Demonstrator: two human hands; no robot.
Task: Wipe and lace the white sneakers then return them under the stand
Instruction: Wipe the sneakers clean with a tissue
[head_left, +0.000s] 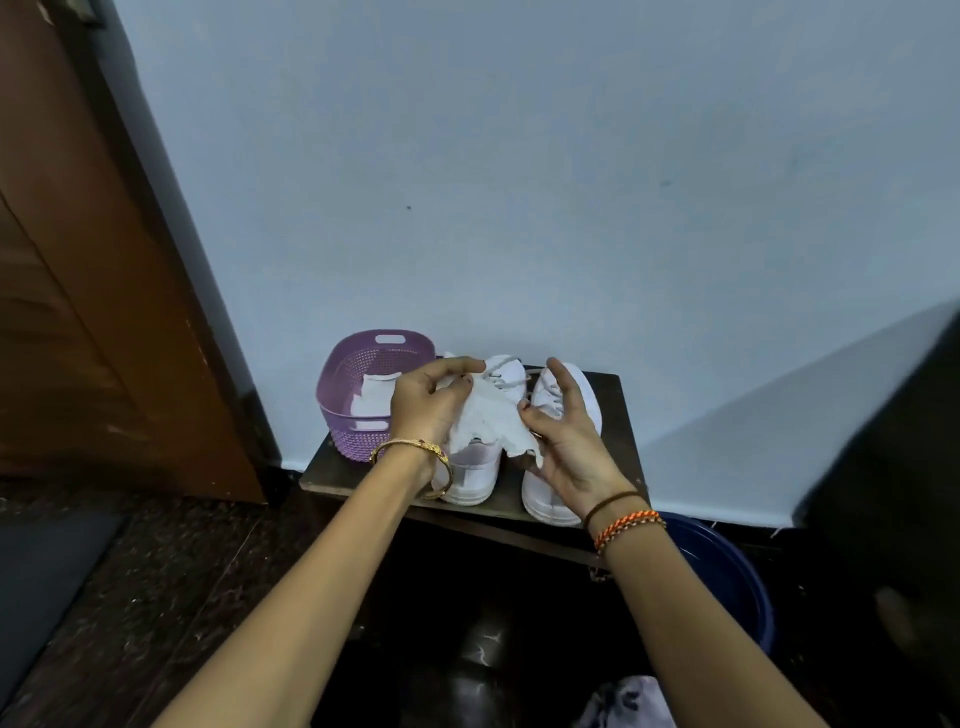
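Note:
Two white sneakers stand side by side on a dark wooden stand (613, 405) against the wall. The left sneaker (475, 478) and the right sneaker (545, 499) point their soles toward me, and their laces lie loose near the wall. Above them I hold a crumpled white cloth (493, 415) between both hands. My left hand (428, 402) pinches its upper left part. My right hand (563, 436) grips its lower right edge, with the fingers partly spread. The cloth hides the middle of the left sneaker.
A purple perforated basket (358, 374) with white cloths inside sits on the stand's left end. A brown wooden door (93, 291) is at the left. A dark blue tub (727, 577) sits on the floor at the right, next to a dark object (893, 493).

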